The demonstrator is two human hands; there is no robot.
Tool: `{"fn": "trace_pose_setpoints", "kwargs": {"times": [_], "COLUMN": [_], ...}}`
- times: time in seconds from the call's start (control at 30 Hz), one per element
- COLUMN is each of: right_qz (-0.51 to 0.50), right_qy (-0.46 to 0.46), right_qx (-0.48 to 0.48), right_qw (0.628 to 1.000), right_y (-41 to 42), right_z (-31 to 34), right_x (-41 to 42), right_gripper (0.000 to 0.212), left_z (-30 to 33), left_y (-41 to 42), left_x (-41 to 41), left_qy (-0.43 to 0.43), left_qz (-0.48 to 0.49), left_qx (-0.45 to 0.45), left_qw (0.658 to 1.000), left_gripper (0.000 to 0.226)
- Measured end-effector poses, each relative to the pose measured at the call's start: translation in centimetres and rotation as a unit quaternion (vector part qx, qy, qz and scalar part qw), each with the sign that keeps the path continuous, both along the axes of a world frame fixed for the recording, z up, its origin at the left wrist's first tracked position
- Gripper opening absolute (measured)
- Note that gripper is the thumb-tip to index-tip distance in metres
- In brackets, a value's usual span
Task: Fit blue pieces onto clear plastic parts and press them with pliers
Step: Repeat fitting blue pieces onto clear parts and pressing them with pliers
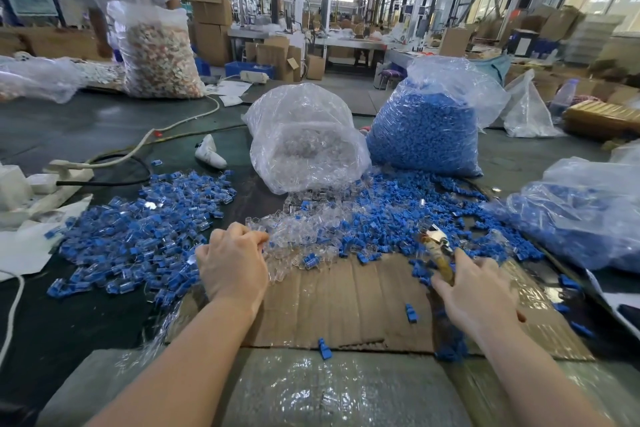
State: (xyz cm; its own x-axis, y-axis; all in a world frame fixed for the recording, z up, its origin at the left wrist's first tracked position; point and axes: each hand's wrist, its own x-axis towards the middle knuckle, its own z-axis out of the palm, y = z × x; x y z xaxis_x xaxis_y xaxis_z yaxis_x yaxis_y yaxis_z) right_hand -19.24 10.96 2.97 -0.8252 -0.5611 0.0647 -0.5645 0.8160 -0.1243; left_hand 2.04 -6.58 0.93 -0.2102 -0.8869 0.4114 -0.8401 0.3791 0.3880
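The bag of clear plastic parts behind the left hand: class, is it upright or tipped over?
Tipped over. The bag of clear plastic parts lies on its side, mouth facing the cardboard sheet, parts spilling out.

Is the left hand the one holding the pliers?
No, the pliers are held by the right hand; the left hand reaches into the loose clear plastic parts.

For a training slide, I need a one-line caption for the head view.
Left hand reaches into loose clear plastic parts; right hand holds pliers beside scattered blue pieces.
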Motion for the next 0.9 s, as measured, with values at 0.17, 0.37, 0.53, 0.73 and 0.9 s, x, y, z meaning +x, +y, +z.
{"fn": "trace_pose_setpoints", "kwargs": {"times": [0.17, 0.37, 0.53, 0.73, 0.9], "right_qz": [-0.011, -0.018, -0.02, 0.024, 0.172], "right_qy": [0.002, -0.025, -0.04, 0.078, 0.094], "right_qx": [0.032, 0.026, 0.035, -0.015, -0.094], "right_qw": [0.999, 0.999, 0.998, 0.997, 0.976], "right_y": [0.3, 0.3, 0.3, -0.7, -3.5], "right_z": [-0.7, -1.5, -1.7, -1.1, -1.8], "right_x": [-0.7, -1.1, -1.3, 0.2, 2.2], "right_gripper": [0.051, 0.055, 0.067, 0.056, 0.036], "left_z": [-0.4, -0.9, -1.8, -2.7, -3.1], "left_y": [0.7, 2.8, 4.1, 4.8, 4.9], "left_x": [-0.6, -2.8, -4.6, -5.6, -5.7], "left_qy": [-0.003, 0.09, 0.103, 0.096, 0.092], "left_qz": [-0.008, -0.133, -0.185, -0.205, -0.21], "left_qx": [0.002, 0.001, 0.024, 0.028, 0.026], "left_qw": [1.0, 0.987, 0.977, 0.974, 0.973], "left_gripper": [0.028, 0.02, 0.021, 0.021, 0.02]}}
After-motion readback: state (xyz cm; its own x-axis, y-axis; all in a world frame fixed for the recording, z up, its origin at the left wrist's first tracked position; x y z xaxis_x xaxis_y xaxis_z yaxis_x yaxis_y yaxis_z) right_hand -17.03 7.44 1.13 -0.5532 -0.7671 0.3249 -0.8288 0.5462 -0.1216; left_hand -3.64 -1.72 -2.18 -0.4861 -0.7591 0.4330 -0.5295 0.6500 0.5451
